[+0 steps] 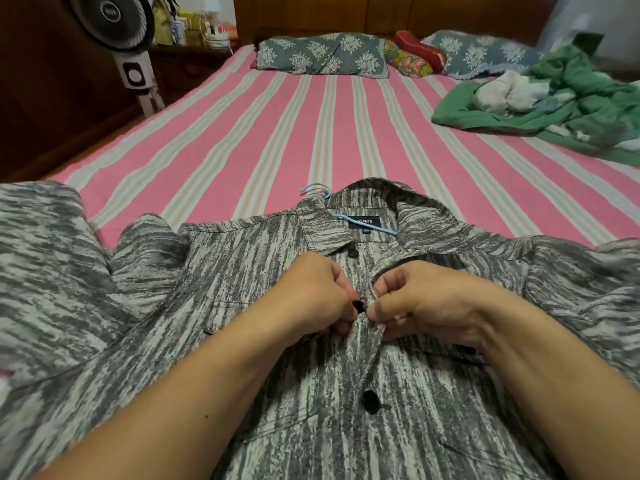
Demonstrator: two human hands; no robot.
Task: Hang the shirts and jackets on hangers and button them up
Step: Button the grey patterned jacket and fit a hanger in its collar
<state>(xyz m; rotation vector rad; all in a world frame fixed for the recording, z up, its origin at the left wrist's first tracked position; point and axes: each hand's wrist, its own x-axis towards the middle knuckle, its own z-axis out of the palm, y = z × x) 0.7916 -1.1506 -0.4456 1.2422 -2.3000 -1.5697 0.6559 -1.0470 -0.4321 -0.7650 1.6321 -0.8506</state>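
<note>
head view: a grey-and-white streaked shirt (263, 341) lies face up on the bed (242, 133), collar toward the pillows, with a light blue hanger (317, 188) already inside it, the hook poking out past the collar and a bit of its shoulder bar showing by the neck label. the step in hand is the buttoning. the left hand (311, 292) is closed, pinching a black button (356, 305) at the placket edge, and the right hand (426, 303) is closed too, clamped on the opposite placket edge just beside that button; the two hands nearly touch over the chest of the shirt. one button near the collar (353, 252) looks fastened, and a lower button (370, 401) sits further down the front; whether that one is through its hole i cannot tell. a heap of green and white clothes (561, 95) waits well apart on the far right of the bed. the next move, as i judge it, calls for pushing the pinched button through its hole while the right hand holds the fabric taut, then shifting both hands down the placket.
</note>
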